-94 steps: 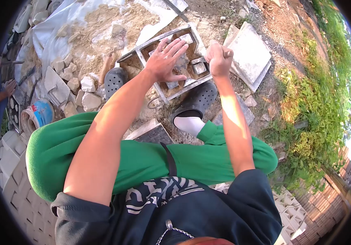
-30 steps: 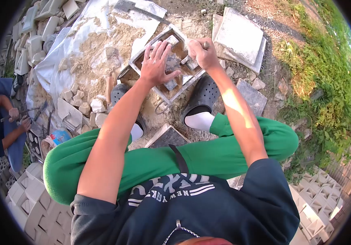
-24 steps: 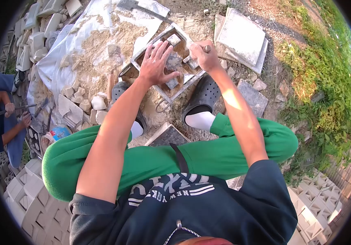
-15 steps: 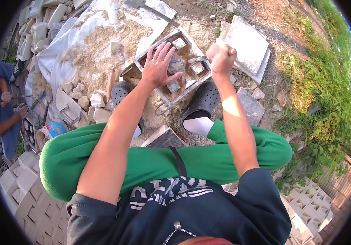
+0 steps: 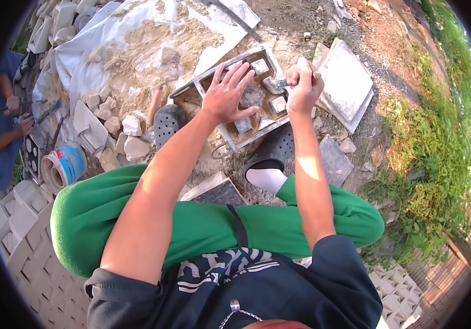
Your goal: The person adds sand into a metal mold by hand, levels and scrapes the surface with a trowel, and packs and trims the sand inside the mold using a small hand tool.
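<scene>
A rectangular mould (image 5: 263, 132) lies on the ground between my feet, its grey rim framing square blocks and a star-shaped grey centre piece (image 5: 253, 96). My left hand (image 5: 227, 94) is spread palm down over the left side of the mould; whether it presses on the surface is hidden beneath it. My right hand (image 5: 304, 88) is closed around the wooden handle of a small trowel at the mould's right edge. The trowel's metal blade (image 5: 273, 84) reaches in over the blocks, partly blurred.
Pale slabs (image 5: 345, 82) are stacked at the right. Sandy material covers a white sheet (image 5: 76, 63) at the upper left, near broken stones (image 5: 132, 125) and a bucket (image 5: 71, 163). Another person's hands (image 5: 24, 126) hold tools at far left. Patterned blocks (image 5: 43, 257) stand lower left.
The view has shifted, so the mould appears farther right and lower. My right hand has turned slightly with the trowel, its blade still over the mould. My left hand stays spread there.
</scene>
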Tool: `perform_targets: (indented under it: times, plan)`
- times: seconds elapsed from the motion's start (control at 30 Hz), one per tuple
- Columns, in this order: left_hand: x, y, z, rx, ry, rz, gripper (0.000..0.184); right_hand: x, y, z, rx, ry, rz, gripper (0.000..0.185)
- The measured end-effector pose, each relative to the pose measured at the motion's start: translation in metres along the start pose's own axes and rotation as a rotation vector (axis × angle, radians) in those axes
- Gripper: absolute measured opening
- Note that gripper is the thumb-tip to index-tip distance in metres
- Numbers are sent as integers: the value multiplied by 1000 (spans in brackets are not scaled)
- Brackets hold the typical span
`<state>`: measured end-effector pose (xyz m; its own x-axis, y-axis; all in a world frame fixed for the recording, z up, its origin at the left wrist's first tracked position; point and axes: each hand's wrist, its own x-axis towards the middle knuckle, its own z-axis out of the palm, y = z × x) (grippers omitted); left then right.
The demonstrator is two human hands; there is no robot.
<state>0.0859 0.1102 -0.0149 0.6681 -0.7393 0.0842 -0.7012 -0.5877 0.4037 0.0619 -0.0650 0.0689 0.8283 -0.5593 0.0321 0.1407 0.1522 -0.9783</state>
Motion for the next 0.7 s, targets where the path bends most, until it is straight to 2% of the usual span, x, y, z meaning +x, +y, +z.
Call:
perform_targets:
  times: [0.07,0.1,0.2,0.23,0.33,0.4,0.43,0.47,0.53,0.6,0.67,0.7]
  plan:
    - [2,-2,0,22,-19,6,97,5,14,-14,30,-298,-131,38]
    - [2,-2,-1,28,-25,5,97,7,16,-16,122,-401,78,39]
    - [1,-3,0,34,-20,5,96,25,14,-23,68,-281,132,39]
    - [1,-2,0,32,-21,-2,96,22,4,-12,132,-114,132,39]
    - [2,-4,-3,9,-23,-15,95,5,22,-5,164,-11,-121,38]
    - [2,-3,-2,-3,-22,-4,96,2,21,2,-13,-22,13,37]
    - [2,-3,-2,-13,-25,-7,96,4,20,3,-51,-4,-79,37]
    - [1,-3,-2,-13,-29,-14,96,3,21,2,-50,-8,-72,37]
    - [1,-4,-2,-27,-8,-20,96,1,20,2,82,60,-137,37]
    - [0,-2,-1,-13,-2,-7,95,9,30,7,-190,-131,-94,41]
    - [2,-3,-1,-18,12,-13,96,17,16,3,6,-159,45,42]
    - [2,-4,0,-17,7,3,96,14,11,-3,76,-157,36,43]
